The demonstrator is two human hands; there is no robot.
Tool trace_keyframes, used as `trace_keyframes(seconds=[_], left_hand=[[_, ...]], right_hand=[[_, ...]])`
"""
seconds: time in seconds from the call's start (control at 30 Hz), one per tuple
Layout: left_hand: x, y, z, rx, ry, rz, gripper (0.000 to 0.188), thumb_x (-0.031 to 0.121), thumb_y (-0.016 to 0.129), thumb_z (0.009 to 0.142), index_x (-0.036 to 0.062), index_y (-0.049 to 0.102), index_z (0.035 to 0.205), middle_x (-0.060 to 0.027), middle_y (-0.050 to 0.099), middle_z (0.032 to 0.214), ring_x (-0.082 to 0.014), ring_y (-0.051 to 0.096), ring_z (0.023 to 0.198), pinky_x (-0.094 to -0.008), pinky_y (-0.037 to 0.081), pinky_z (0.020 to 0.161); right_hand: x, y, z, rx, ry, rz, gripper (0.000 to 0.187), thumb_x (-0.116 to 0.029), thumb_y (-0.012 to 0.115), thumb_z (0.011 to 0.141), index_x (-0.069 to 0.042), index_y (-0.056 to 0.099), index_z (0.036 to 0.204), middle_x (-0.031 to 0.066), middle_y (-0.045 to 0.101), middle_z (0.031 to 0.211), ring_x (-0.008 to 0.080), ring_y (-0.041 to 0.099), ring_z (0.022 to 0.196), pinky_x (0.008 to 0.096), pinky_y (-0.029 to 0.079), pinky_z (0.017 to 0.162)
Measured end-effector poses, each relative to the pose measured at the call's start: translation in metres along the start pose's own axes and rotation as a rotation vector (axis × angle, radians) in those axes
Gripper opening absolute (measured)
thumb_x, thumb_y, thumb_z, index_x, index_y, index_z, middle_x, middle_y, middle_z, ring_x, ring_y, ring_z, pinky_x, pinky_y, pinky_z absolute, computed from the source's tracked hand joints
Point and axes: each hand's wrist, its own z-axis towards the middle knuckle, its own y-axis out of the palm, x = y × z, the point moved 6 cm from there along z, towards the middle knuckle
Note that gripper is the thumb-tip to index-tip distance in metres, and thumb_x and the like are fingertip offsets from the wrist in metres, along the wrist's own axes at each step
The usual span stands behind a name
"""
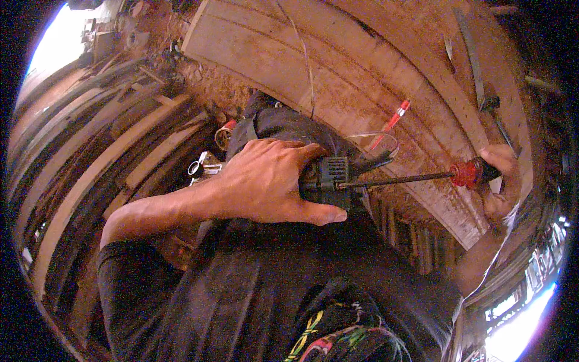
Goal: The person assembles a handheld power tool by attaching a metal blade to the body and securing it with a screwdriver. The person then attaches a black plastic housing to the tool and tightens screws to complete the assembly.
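My left hand [265, 184] is wrapped over a power tool with a black vented end [333, 175]; its palm hides most of the body. A silver metal part of the tool [208, 169] sticks out past my wrist. My right hand [503, 178] is closed around the red and black handle of a screwdriver [416, 178]. The long dark shaft lies almost level, and its tip meets the tool's vented end. Beside that end a dark cord sleeve [373, 163] points right, with a thin pale wire looping near it.
Large wooden planks [271, 48], dusty with sawdust, lie beyond my hands. A red pen-like thing [395, 117] rests on them. Dark metal clamp-like bars [476, 72] stand at the far right. Many stacked wood strips [78, 181] fill the left side.
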Motion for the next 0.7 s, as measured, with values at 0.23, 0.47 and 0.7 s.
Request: trace_keyframes(seconds=[0.23,0.47,0.7], left_hand=[[-0.003,0.000,0.001,0.005,0.006,0.014,0.107,0.079,0.069,0.070,-0.0089,0.059,0.130,-0.0284,0.068,0.118,-0.0412,0.065,0.114,-0.0484,0.049,0.099],[-0.002,-0.004,-0.001,-0.010,-0.001,0.001,0.108,0.080,0.069,0.070,-0.0083,0.058,0.131,-0.0275,0.068,0.119,-0.0412,0.065,0.114,-0.0487,0.049,0.099],[0.000,-0.004,-0.010,-0.010,0.002,0.017,0.108,0.080,0.069,0.069,-0.0076,0.058,0.131,-0.0269,0.068,0.120,-0.0408,0.064,0.115,-0.0483,0.049,0.100]], right_hand=[[0.017,0.008,-0.008,-0.309,0.213,0.304,0.052,-0.047,0.080,0.081,-0.006,0.069,0.113,0.0141,0.070,0.101,0.0305,0.068,0.092,0.0399,0.054,0.081],[-0.004,-0.004,-0.007,-0.114,0.000,0.004,0.060,-0.061,0.065,0.090,-0.006,0.068,0.112,0.0110,0.067,0.099,0.0240,0.063,0.081,0.0362,0.050,0.073],[0.000,-0.003,-0.010,-0.339,0.029,0.137,0.058,-0.051,0.075,0.088,-0.003,0.064,0.119,0.0112,0.063,0.103,0.0220,0.062,0.083,0.0331,0.049,0.074]])
